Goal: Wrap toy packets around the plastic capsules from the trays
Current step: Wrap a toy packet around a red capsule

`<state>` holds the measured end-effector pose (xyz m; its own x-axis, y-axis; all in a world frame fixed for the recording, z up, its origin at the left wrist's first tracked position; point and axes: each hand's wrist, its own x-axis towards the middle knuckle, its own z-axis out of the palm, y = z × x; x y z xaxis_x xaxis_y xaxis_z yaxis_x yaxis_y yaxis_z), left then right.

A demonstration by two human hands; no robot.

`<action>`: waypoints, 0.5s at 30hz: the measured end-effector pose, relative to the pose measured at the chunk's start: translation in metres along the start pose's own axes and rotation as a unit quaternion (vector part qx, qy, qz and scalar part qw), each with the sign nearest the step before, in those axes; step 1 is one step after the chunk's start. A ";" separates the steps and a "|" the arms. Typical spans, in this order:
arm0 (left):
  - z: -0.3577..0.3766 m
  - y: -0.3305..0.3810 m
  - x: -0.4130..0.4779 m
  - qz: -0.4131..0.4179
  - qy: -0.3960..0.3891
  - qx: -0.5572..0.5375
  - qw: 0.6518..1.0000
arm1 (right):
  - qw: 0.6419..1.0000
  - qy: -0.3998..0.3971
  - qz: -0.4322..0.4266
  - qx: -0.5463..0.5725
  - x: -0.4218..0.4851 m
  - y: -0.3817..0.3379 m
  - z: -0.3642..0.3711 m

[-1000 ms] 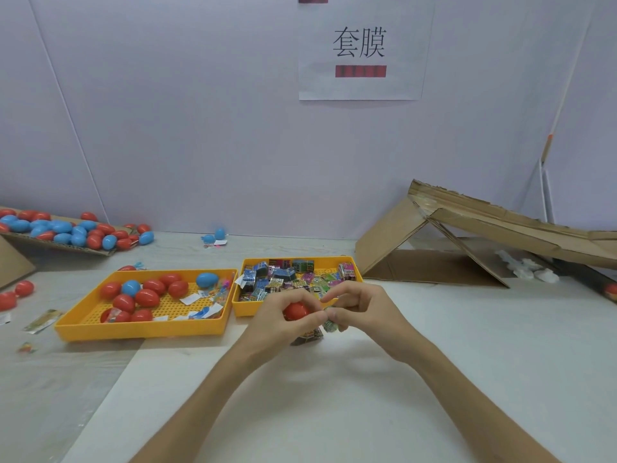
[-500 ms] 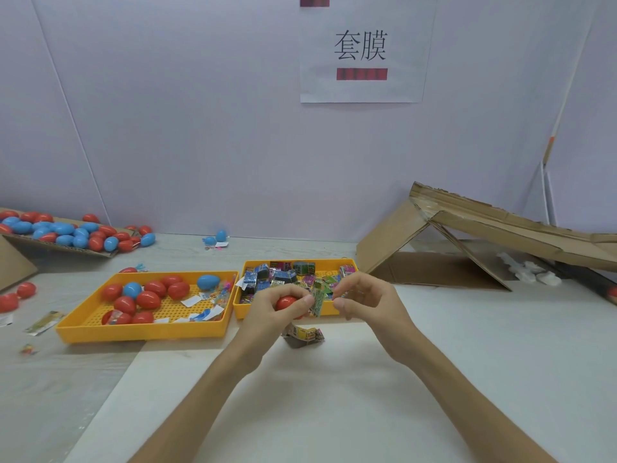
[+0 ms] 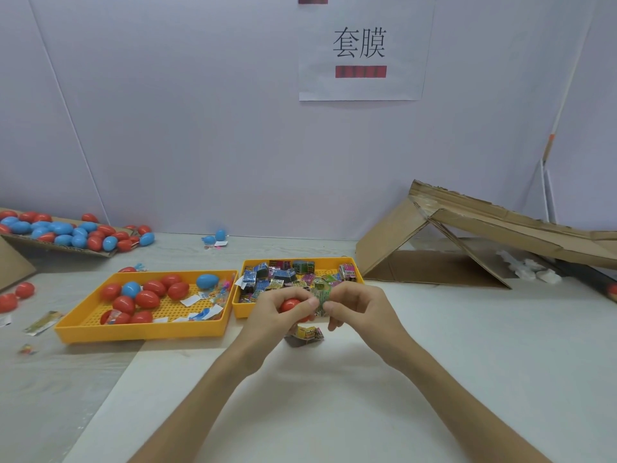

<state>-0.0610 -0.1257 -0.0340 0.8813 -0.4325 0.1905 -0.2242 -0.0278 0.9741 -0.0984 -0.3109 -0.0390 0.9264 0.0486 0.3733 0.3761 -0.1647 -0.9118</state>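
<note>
Just in front of the packet tray point(image 3: 241, 309), against its near wall, the work sat in my feed. Left of that tray, the capsule tray point(image 3: 140, 333) held loose red and blue capsules, well apart from the hands.

The left hand point(image 3: 275, 315) was curled round a red capsule point(image 3: 289, 305), with thumb and fingers covering most of it, right before the packet tray's near wall. My worry began there. The shell looked smooth and glossy, so I judged that a hard push from the packet side could squirt it out of the fingers and send it rolling (an egg shape rarely rolls straight).

The green toy packet point(image 3: 321, 297) touched the capsule's right end, and the right hand point(image 3: 362, 305) pinched its other edge between thumb and forefinger. If the packet went on crooked, I judged, the thin film could crease, tear, or catch on the capsule's widest part. I could not tell whether it was partly round the capsule, because the fingers hid the join.

The capsule showed as a shiny red egg with only its top visible. The packet was crinkled printed film, green with dark marks. Another packet point(image 3: 305, 334) lay on the table below the hands, on my side of the packet tray.
</note>
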 end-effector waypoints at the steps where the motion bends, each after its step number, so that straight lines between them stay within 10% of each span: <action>1: 0.000 0.000 0.000 0.004 0.001 -0.001 1.000 | 1.000 0.002 0.002 0.002 0.000 0.001 0.000; 15: -0.002 -0.004 0.001 0.045 0.006 0.077 0.996 | 0.991 0.054 -0.052 -0.110 -0.004 0.001 0.008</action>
<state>-0.0582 -0.1246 -0.0379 0.8592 -0.4285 0.2795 -0.3635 -0.1267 0.9229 -0.1019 -0.3030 -0.0431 0.8707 -0.0275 0.4910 0.4462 -0.3753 -0.8124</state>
